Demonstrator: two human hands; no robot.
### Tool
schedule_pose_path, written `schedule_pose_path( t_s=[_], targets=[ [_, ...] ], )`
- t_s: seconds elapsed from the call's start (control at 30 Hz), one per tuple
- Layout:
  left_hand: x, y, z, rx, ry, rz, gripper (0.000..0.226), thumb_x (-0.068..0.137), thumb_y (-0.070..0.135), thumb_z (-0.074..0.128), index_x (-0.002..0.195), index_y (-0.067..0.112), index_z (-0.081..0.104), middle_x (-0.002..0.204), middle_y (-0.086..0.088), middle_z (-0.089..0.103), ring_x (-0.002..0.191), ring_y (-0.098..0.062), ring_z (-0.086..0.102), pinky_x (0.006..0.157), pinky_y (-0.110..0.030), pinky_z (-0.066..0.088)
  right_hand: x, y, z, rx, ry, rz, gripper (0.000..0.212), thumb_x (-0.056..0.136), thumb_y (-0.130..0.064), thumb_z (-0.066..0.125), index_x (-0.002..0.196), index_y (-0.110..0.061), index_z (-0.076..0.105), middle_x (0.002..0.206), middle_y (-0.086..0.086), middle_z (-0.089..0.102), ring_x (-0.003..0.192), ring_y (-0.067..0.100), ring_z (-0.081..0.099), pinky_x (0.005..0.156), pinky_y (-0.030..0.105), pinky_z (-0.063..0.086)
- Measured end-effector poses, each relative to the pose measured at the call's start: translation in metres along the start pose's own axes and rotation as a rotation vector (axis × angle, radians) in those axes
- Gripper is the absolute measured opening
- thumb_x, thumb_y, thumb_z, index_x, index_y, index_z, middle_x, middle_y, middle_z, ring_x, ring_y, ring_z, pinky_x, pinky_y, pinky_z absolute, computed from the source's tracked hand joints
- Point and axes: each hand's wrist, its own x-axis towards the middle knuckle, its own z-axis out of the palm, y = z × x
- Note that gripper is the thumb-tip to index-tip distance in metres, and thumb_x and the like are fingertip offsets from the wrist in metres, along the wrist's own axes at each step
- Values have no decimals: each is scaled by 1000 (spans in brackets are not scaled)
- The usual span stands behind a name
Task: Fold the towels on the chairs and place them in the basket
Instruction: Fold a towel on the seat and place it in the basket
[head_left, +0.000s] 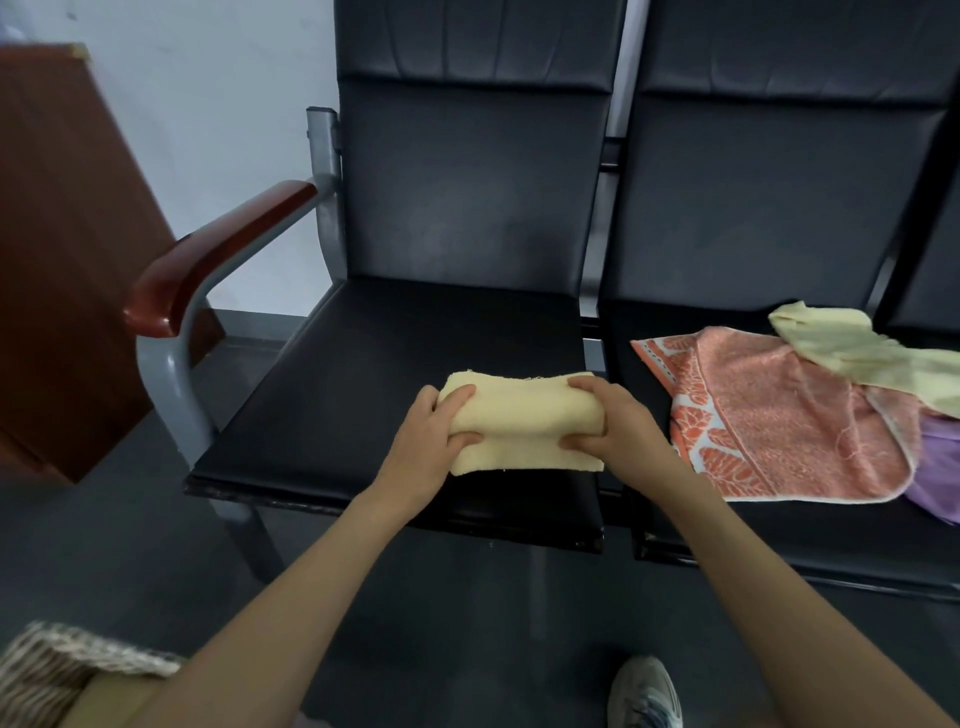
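Observation:
A folded pale yellow towel (524, 415) lies on the front part of the left black chair seat (363, 384). My left hand (434, 436) grips its left end, fingers curled over the upper fold. My right hand (610, 421) grips its right end the same way. On the neighbouring seat (727, 540) to the right lie an unfolded orange patterned towel (779, 415), a crumpled light yellow towel (857, 353) on top of it, and a purple towel (940, 467) at the frame edge. The woven basket (57, 670) shows at the bottom left corner.
A red-brown armrest (218, 249) on a grey metal frame borders the left seat. A brown wooden cabinet (67, 234) stands at the far left. The floor (467, 623) is dark, and my shoe (644, 691) shows at the bottom.

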Motion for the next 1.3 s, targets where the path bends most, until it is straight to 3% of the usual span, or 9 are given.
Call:
schedule_pose_path(
  t_s=[0.2,0.3,0.43,0.53,0.67,0.93,1.07,1.17,1.3],
  targets=[
    [-4,-2,-1,193,154,164,40,81,19,73,117,4,61,90,-4,45,75,-16,47,62,-30,48,1,1,1,-125,141,-73,51,81,-16,73,128,-18,53,112,0,51,101,13,48,88,27,43],
    [-3,-2,-7,241,139,143,34,81,26,72,107,6,61,89,1,41,74,-13,44,55,-26,39,0,1,0,-227,118,-99,42,83,-21,71,123,-20,57,106,0,51,99,16,50,86,36,47],
    [0,-7,-13,183,60,109,33,79,32,74,102,14,57,115,3,42,99,-9,43,69,-29,44,1,2,2,-311,112,-111,34,81,-27,72,112,-21,61,104,-5,41,103,11,36,82,31,39],
    [1,-5,-27,-232,-104,-48,29,78,26,76,94,20,53,111,12,55,104,-2,49,93,-28,44,0,-1,-4,193,63,29,28,74,-15,79,94,-20,61,110,-9,44,109,13,42,89,30,42],
    [1,8,-30,-710,-6,-200,29,84,16,70,101,19,47,97,7,56,87,-3,56,67,-17,51,0,-9,0,737,27,95,27,78,-9,69,102,-12,58,100,1,63,96,16,60,79,31,51],
    [6,26,3,-680,370,-163,27,99,7,42,110,17,19,102,9,43,89,-1,49,73,-11,45,4,-23,25,398,287,-24,31,96,-11,43,122,-20,28,95,-7,51,83,7,54,64,16,41],
    [7,9,-12,-505,314,-102,13,99,9,42,103,21,40,105,0,47,92,1,45,79,-3,34,5,-22,27,309,193,-141,41,101,-19,40,134,-32,20,127,-8,34,103,0,46,78,6,39],
    [2,-3,-34,-420,212,-96,14,99,17,45,96,26,54,104,1,49,92,5,45,79,-2,32,3,-33,33,253,135,-215,27,102,-21,37,124,-37,31,130,-4,34,107,1,40,79,0,36],
    [-16,-32,-73,-383,155,-148,13,98,23,48,94,33,57,101,7,47,92,-4,47,81,-28,46,2,-60,61,219,71,-276,21,103,-16,36,118,-25,46,119,6,39,100,1,40,74,-4,34]
  ],
)
